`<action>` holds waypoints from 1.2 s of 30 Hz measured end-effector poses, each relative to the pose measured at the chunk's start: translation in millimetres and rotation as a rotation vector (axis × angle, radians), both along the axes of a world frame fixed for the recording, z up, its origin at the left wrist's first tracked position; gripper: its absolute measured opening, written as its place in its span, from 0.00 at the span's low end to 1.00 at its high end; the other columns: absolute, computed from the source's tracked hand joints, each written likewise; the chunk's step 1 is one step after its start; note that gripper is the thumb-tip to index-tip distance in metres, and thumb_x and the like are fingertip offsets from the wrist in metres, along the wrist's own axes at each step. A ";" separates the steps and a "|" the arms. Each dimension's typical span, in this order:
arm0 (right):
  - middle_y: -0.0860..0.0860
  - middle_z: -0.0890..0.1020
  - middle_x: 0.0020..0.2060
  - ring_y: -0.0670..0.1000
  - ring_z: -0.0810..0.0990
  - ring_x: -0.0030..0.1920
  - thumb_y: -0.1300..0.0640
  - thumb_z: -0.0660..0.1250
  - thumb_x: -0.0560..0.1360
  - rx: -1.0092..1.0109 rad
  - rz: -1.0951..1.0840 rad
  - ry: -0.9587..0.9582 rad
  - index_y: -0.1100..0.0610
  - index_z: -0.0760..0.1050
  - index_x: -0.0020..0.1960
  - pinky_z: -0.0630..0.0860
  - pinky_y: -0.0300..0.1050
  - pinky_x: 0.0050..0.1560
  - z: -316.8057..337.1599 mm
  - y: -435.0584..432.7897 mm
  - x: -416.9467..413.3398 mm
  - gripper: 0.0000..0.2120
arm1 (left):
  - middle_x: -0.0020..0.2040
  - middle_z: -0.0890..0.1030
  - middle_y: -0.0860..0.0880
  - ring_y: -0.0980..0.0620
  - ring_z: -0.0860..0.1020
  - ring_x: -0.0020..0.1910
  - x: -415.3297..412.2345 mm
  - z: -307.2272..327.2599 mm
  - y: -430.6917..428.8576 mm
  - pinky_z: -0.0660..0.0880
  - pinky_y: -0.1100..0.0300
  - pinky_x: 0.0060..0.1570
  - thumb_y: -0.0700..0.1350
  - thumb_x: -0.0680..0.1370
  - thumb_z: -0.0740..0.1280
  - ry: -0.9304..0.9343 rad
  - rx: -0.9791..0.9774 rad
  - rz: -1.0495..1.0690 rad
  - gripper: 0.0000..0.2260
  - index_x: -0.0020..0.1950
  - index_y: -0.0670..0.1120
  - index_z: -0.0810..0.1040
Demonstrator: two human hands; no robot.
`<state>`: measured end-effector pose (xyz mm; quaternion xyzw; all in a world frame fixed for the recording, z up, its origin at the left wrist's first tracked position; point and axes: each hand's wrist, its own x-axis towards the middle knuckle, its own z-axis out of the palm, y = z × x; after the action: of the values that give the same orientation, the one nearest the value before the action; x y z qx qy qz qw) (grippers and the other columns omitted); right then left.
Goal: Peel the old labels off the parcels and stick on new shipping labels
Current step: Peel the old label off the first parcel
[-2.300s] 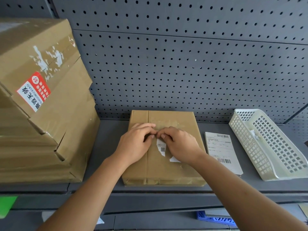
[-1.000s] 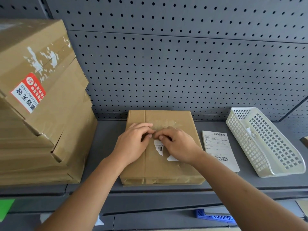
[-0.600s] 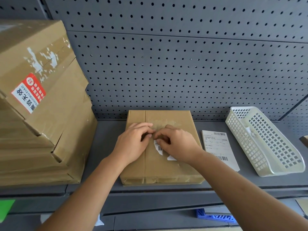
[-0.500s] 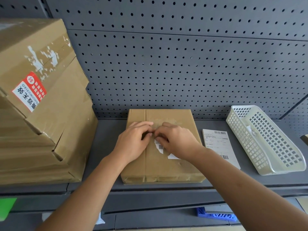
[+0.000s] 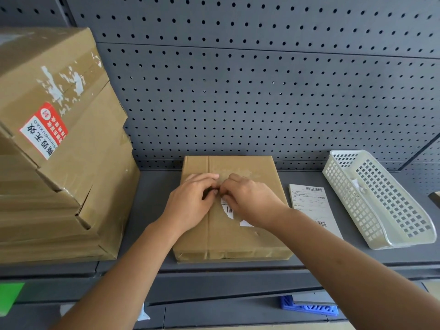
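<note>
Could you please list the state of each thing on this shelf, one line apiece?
Flat parcel: lying flat, taped shut.
Old label: torn, partly peeled, remnants still stuck.
New shipping labels: lying unused beside the parcel.
White basket: upright, a small scrap inside.
Stacked boxes: closed, label residue on top one.
Left hand: fingers pinching at the label.
Right hand: fingers pinching at the label.

A red-and-white sticker [image 5: 44, 131] on the stacked cartons [image 5: 59, 151], well left of the left hand [image 5: 190, 202], reads "SIHUIWUXIAO" beside large Chinese characters. Barcodes show on the torn label remnant [image 5: 229, 209] between both hands and the shipping label sheet [image 5: 312, 206] right of the right hand [image 5: 250, 198]; their print is illegible.
</note>
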<state>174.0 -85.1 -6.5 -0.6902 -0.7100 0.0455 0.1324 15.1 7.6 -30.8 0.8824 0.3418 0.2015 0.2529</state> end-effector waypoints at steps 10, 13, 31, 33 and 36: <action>0.49 0.73 0.51 0.49 0.71 0.45 0.61 0.59 0.81 -0.106 -0.013 0.114 0.54 0.71 0.52 0.61 0.39 0.44 5.6 -5.5 2.6 0.04 | 0.66 0.74 0.67 0.66 0.66 0.68 -0.3 0.0 0.4 0.71 0.58 0.59 0.48 0.82 0.64 -0.013 0.010 -0.001 0.10 0.60 0.59 0.80; 0.49 0.74 0.51 0.49 0.73 0.48 0.63 0.59 0.81 -0.078 -0.023 0.263 0.55 0.72 0.51 0.66 0.40 0.48 3.2 -11.1 6.2 0.05 | 0.66 0.74 0.67 0.67 0.66 0.67 0.0 -0.9 0.4 0.71 0.58 0.60 0.49 0.82 0.64 -0.013 0.005 0.006 0.11 0.61 0.60 0.80; 0.45 0.83 0.41 0.43 0.82 0.43 0.61 0.62 0.82 -0.046 -0.056 0.591 0.54 0.74 0.49 0.77 0.41 0.47 18.1 -46.0 16.7 0.05 | 0.66 0.73 0.69 0.69 0.65 0.67 -0.3 0.9 -0.2 0.70 0.57 0.62 0.49 0.82 0.62 0.000 -0.026 0.009 0.11 0.60 0.61 0.80; 0.49 0.83 0.40 0.46 0.83 0.41 0.62 0.62 0.82 -0.012 -0.089 0.709 0.54 0.74 0.48 0.79 0.42 0.46 28.2 -52.7 23.8 0.06 | 0.66 0.73 0.69 0.69 0.64 0.67 -0.8 1.0 -0.6 0.69 0.57 0.61 0.49 0.82 0.62 0.001 -0.024 0.002 0.11 0.60 0.61 0.80; 0.53 0.83 0.39 0.51 0.83 0.38 0.64 0.64 0.81 0.075 -0.165 0.839 0.58 0.76 0.48 0.80 0.43 0.42 38.5 -60.0 44.6 0.04 | 0.66 0.73 0.69 0.70 0.64 0.66 -1.7 0.8 -0.5 0.69 0.58 0.59 0.49 0.83 0.61 0.004 -0.018 0.003 0.11 0.60 0.60 0.80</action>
<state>218.6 -145.1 32.1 -0.6612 -0.5381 0.2854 0.4380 13.5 7.1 -30.0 0.8799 0.3455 0.1970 0.2599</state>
